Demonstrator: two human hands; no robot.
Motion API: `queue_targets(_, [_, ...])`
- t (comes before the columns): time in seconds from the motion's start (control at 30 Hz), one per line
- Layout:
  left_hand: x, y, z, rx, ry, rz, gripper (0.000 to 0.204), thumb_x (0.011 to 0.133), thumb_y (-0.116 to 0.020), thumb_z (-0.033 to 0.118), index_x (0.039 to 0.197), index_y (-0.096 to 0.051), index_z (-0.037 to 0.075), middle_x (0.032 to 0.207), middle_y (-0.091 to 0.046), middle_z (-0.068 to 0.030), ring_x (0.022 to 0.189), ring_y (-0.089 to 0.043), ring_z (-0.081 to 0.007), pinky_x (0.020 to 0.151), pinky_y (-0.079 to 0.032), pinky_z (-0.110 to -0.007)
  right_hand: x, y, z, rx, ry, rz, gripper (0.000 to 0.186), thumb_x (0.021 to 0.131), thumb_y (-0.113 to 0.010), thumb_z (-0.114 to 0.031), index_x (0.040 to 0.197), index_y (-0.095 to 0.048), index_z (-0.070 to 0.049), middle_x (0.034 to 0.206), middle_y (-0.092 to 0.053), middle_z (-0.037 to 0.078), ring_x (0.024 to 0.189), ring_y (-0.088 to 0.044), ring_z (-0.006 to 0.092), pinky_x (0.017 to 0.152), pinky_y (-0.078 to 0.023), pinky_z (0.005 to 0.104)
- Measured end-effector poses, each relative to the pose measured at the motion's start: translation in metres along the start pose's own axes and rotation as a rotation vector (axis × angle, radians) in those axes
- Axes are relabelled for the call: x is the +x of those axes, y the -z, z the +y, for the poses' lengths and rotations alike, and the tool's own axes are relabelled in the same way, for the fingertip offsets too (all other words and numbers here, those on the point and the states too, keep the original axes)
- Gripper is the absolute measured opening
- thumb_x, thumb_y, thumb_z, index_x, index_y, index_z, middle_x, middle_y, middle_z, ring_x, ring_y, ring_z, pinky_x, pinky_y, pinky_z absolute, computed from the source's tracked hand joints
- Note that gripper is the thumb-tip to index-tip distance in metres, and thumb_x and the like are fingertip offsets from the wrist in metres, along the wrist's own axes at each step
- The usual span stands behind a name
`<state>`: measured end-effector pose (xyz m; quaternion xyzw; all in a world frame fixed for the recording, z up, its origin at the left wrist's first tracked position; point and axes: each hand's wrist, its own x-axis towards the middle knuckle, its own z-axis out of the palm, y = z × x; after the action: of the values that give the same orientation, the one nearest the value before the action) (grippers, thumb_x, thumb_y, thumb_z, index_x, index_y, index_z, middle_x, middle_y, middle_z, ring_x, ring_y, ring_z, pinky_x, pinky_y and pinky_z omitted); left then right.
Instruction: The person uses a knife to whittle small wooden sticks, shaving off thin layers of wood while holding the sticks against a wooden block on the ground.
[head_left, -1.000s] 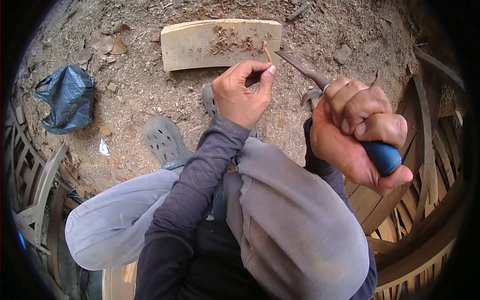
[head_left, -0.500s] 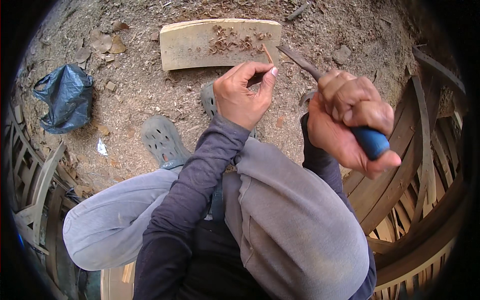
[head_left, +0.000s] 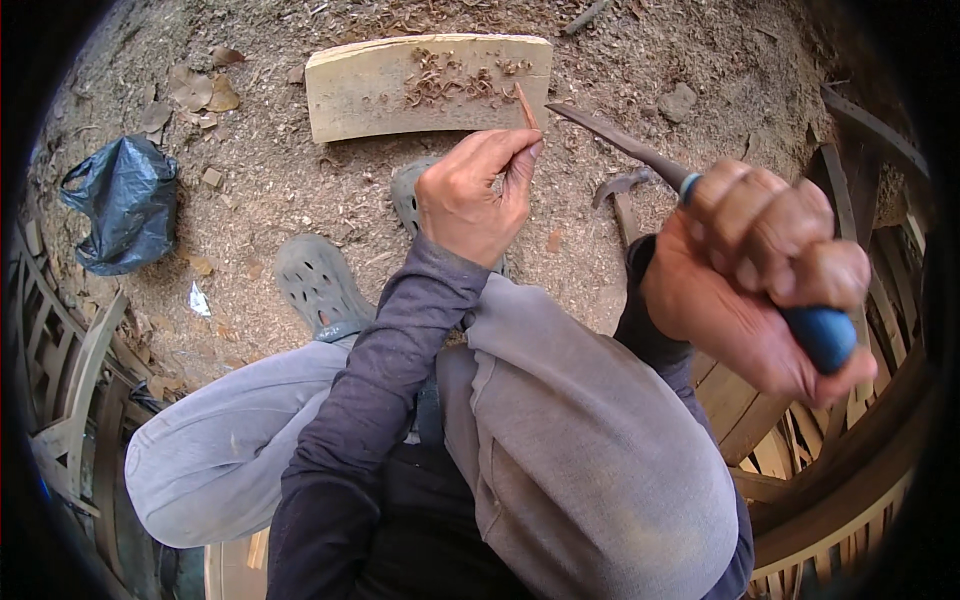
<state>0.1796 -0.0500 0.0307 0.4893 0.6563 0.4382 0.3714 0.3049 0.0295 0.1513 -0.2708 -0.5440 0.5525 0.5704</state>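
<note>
My left hand [head_left: 472, 192] is closed in a pinch on the lower end of a thin, pointed reddish-brown wooden stick [head_left: 524, 103]. The stick tilts up over the near right part of a pale wooden board [head_left: 360, 90], where curled brown shavings [head_left: 440, 80] lie. On the right, my right hand [head_left: 750, 270] is wrapped round the blue handle of a knife [head_left: 625, 143]. Its dark, narrow blade points up and left, with the tip just right of the stick and apart from it. Motion smears the right hand slightly.
A hammer [head_left: 622, 190] lies on the ground beyond my right wrist. Curved wooden pieces [head_left: 870, 400] are piled at the right, and more slats [head_left: 85, 380] at the left. A dark plastic bag [head_left: 125, 205] rests on the littered soil at the left.
My right hand has drawn the knife back to the right and nearer me, uncovering more of the hammer. The left hand still pinches the stick, barely shifted left.
</note>
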Motion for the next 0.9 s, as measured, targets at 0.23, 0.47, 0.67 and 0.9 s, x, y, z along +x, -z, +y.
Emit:
queue_targets(0.23, [-0.001,-0.001,-0.003,-0.03,0.052,0.03,0.011,0.086,-0.076,0.009,0.095,-0.074,0.003,0.086,-0.075,-0.0104,0.074,-0.074,-0.017,0.065,-0.059,-0.028,-0.01,-0.01,0.031,-0.044,0.018,0.219,0.066,0.091,-0.026,-0.073,0.065,-0.037,-0.014,0.058,-0.036,0.001,0.044,-0.028,0.0107,0.041,-0.021,0.0273])
queue_targets(0.47, [-0.001,0.0,-0.002,-0.042,0.074,0.03,0.011,0.086,-0.076,0.008,0.095,-0.074,0.003,0.084,-0.075,-0.0098,0.074,-0.074,-0.0151,0.065,-0.058,-0.026,-0.009,-0.009,0.036,-0.046,0.042,0.266,0.07,0.09,-0.023,-0.073,0.068,-0.042,-0.01,0.055,-0.036,0.003,0.039,-0.026,0.0124,0.036,-0.023,0.0286])
queue_targets(0.67, [-0.002,-0.003,0.001,-0.085,0.103,0.047,0.009,0.085,-0.075,0.007,0.092,-0.072,0.003,0.082,-0.073,-0.0101,0.072,-0.073,-0.0186,0.064,-0.057,-0.028,-0.007,-0.015,0.031,0.025,0.056,0.227,0.075,0.09,-0.021,-0.077,0.063,-0.04,-0.009,0.052,-0.036,0.005,0.038,-0.027,0.0135,0.034,-0.023,0.0293])
queue_targets(0.9, [0.0,-0.006,0.002,-0.071,0.113,0.037,0.012,0.086,-0.077,0.012,0.092,-0.072,0.002,0.08,-0.074,-0.0096,0.071,-0.074,-0.0157,0.063,-0.058,-0.028,-0.013,-0.007,0.046,0.042,0.061,0.293,0.079,0.09,-0.019,-0.078,0.062,-0.038,-0.007,0.051,-0.037,0.007,0.039,-0.03,0.0151,0.034,-0.026,0.0297])
